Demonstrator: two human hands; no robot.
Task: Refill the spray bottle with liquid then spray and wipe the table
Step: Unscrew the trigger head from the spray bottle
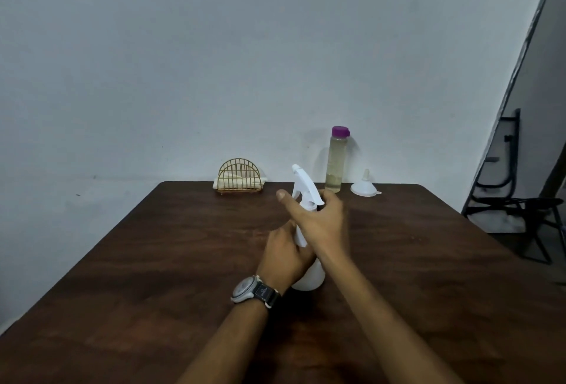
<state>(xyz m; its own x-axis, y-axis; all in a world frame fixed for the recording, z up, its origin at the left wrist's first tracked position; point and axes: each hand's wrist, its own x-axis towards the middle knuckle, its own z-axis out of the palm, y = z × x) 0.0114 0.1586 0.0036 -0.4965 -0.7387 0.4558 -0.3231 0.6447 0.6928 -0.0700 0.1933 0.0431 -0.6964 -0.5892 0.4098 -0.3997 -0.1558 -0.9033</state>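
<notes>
Fingers, left hand (288, 256): curled around the body of the white spray bottle (309, 276), which stands upright mid-surface (153, 261).
Fingers, right hand (321, 221): wrapped around the bottle's neck below the trigger head (306, 184), one digit stretched out to the left.
Far edge: clear bottle (335, 163) of pale liquid with a purple cap, and a white funnel (366, 189) just beside it.
Writing: a mark on the wristwatch (254, 290) strap, too small to read.

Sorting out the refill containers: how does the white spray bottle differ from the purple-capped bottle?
The spray bottle is opaque white; the purple-capped bottle is clear, showing yellowish liquid. The spray bottle has a trigger head, the purple-capped bottle a plain cap. The left hand and right hand hold the spray bottle; the purple-capped bottle stands untouched farther back. Both rest on the table.
</notes>
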